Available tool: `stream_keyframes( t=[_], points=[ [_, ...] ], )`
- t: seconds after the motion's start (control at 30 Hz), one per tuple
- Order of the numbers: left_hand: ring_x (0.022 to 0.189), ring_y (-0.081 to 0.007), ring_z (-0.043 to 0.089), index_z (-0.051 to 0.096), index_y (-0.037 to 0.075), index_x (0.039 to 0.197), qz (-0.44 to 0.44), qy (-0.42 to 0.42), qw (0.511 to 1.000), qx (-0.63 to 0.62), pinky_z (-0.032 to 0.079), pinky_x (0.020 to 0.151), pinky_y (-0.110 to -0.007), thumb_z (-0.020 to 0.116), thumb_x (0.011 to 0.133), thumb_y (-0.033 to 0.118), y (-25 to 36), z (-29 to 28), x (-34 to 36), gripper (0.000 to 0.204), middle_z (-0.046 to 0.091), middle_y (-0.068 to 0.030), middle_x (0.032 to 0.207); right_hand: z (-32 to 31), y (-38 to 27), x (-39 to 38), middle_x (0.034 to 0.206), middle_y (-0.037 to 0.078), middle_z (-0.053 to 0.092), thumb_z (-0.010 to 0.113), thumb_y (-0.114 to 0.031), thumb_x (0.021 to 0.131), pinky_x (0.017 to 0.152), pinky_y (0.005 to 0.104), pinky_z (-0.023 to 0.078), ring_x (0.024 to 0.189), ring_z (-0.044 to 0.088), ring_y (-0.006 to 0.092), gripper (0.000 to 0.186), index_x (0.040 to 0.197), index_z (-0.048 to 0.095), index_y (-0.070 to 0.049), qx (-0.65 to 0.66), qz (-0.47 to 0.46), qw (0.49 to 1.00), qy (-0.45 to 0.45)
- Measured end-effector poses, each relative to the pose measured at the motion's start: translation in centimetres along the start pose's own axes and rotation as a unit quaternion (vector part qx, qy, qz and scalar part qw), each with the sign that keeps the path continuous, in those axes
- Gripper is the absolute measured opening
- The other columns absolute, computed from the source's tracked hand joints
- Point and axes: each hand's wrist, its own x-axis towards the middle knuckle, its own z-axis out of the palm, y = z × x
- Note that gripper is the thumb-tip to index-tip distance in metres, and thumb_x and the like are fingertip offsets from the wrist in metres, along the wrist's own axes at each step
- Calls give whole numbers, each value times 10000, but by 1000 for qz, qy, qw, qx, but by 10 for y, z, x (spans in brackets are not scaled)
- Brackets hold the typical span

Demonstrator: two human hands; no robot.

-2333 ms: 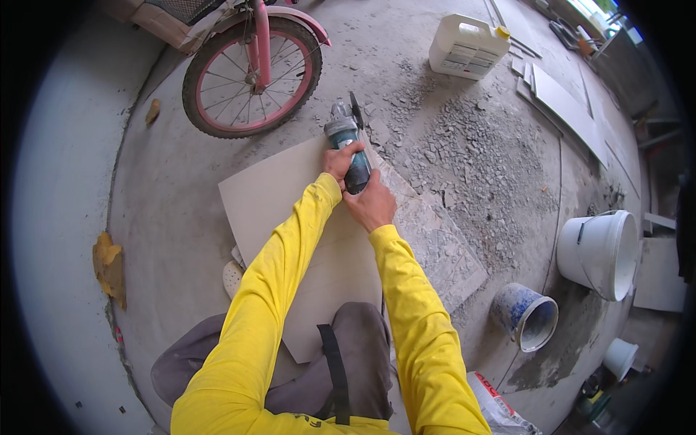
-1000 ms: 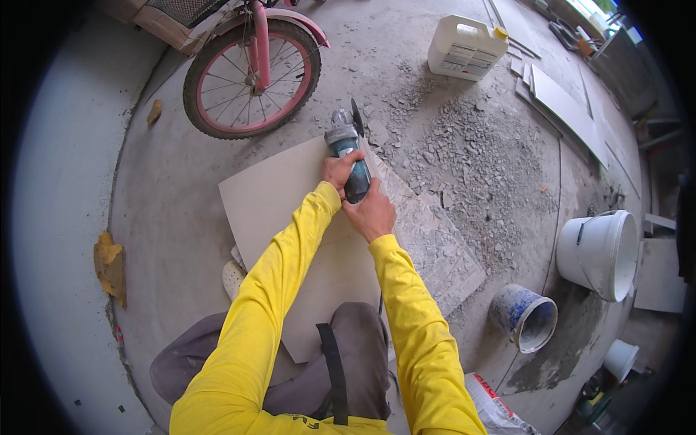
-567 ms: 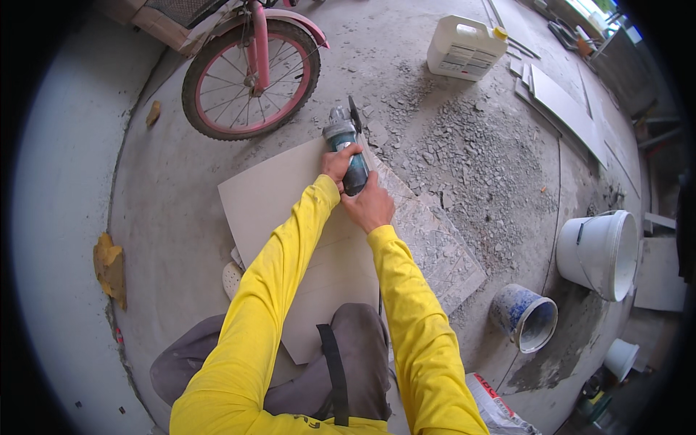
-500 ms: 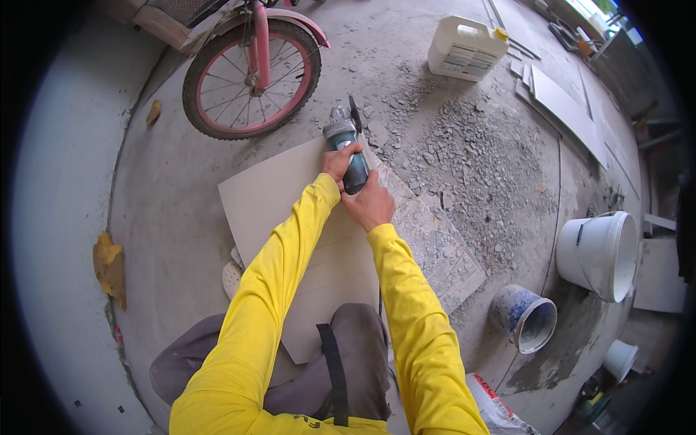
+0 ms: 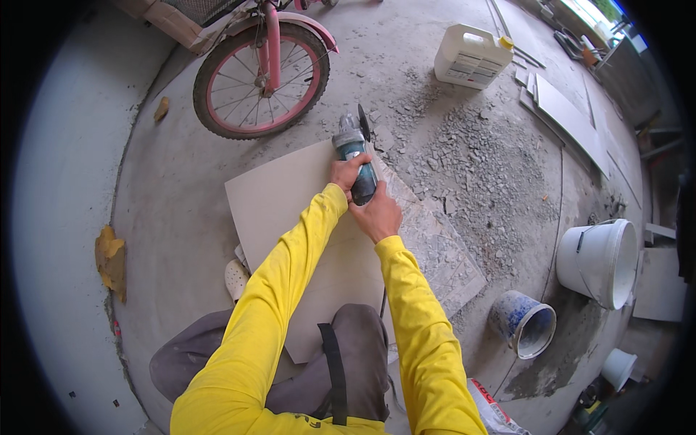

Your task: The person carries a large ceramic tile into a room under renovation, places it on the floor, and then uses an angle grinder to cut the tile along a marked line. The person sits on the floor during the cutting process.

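Both my hands grip a teal and grey angle grinder [image 5: 353,148]. My left hand [image 5: 346,176] wraps round the middle of its body, and my right hand [image 5: 379,213] closes on its rear end. The dark cutting disc [image 5: 364,122] stands upright at the far right side of the tool head, close to the tile's far edge. Under the grinder lies a large beige tile [image 5: 279,192], which reaches back to my knees. To its right is a grey, rough and scratched slab [image 5: 438,250]. Whether the disc touches the tile, I cannot tell.
Beyond the tile stands a pink bicycle wheel [image 5: 262,80]. Grey rubble [image 5: 486,174] covers the floor near a white jerrycan [image 5: 473,56]. At right are a white bucket [image 5: 596,262], a blue-stained bucket [image 5: 523,323] and stacked tiles [image 5: 569,119]. A wall [image 5: 65,217] runs along the left.
The whole view has shifted slightly, so things sit a little lower and further right. My hands keep the same hold on the grinder, still at the tile's far edge.
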Motion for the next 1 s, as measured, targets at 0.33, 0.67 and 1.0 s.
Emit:
stream_keyframes(
  t=[0.33, 0.67, 1.0],
  points=[
    [565, -184, 624, 664, -14, 894, 5, -8, 1000, -10, 539, 554, -358, 838, 767, 230, -2, 0, 1, 325, 650, -73, 759, 1, 5, 3, 897, 272, 720, 746, -554, 738, 773, 546, 559, 858, 701, 481, 714, 1155, 507, -26, 24, 13, 999, -20],
    [567, -193, 628, 667, -16, 910, -13, 12, 1000, -2, 548, 562, -359, 836, 771, 231, 2, 1, 10, 330, 651, -80, 761, 0, 2, 11, 895, 271, 721, 753, -550, 735, 776, 542, 558, 857, 702, 476, 714, 1147, 514, -18, 16, 13, 999, -26],
    [569, -194, 629, 669, -26, 903, 3, 9, 1000, 10, 551, 555, -363, 837, 772, 231, -5, 3, -11, 334, 650, -85, 757, -6, 7, -5, 923, 275, 720, 771, -533, 726, 794, 554, 554, 886, 697, 485, 715, 1173, 512, -38, 30, 24, 999, -30]
  ],
)
